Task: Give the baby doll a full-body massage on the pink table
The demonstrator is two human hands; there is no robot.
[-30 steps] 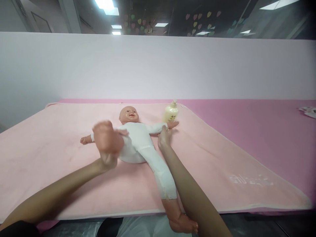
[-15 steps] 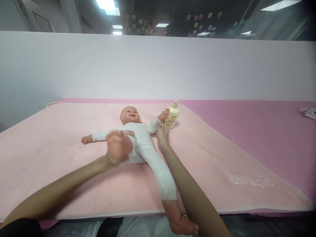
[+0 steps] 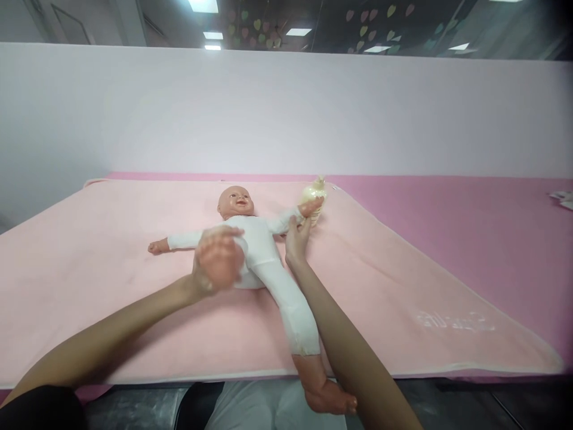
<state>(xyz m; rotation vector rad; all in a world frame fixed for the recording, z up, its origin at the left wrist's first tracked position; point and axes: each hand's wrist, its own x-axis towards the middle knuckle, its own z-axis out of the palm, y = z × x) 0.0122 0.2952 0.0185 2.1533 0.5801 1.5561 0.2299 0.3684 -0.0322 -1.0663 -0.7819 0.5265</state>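
Note:
A baby doll [image 3: 262, 242] with a white cloth body lies on its back, head toward the far side. My left hand [image 3: 202, 269] is closed round the raised leg near the foot [image 3: 221, 263]; the foot is motion-blurred and points up at me. My right hand [image 3: 296, 242] grips the doll's other arm at the wrist. The doll's hand [image 3: 311, 206] on that side lies in front of a pale yellow pump bottle [image 3: 314, 190], hiding part of its label. The doll's other leg [image 3: 301, 325] stretches toward me, its foot past the near edge, beside my right forearm.
A pink towel [image 3: 111, 322] with a white border covers much of the pink surface [image 3: 470, 239]. Behind rises a white wall panel [image 3: 277, 113] with dark glass above. A small pale item [image 3: 561, 199] lies at the far right edge. The doll's other arm [image 3: 181, 240] extends left.
The doll's arm in my right hand has swung outward to the right, across the bottle. The raised foot in my left hand has shifted slightly. My view has tilted a little downward.

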